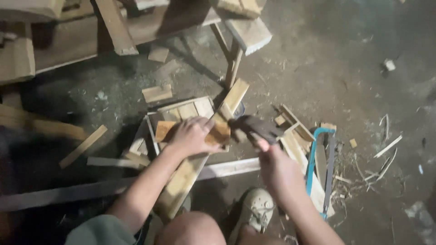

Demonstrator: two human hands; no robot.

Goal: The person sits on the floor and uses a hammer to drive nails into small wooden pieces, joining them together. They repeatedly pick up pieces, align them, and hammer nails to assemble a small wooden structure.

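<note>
My left hand (190, 135) presses down on a small brown wooden block (219, 133) that lies across a long slanted plank (181, 181). My right hand (272, 165) grips the handle of a hammer, and the dark, blurred hammer head (254, 126) hangs just right of the block. A small wooden frame with slats (181, 111) lies under and behind my left hand. My knee and a pale shoe (254, 209) show at the bottom.
A blue-framed hacksaw (318, 168) lies on the floor to the right among wood offcuts and shavings. Long boards (68, 193) cross the floor at left. A wooden bench with legs (234, 59) and stacked planks stand at the top.
</note>
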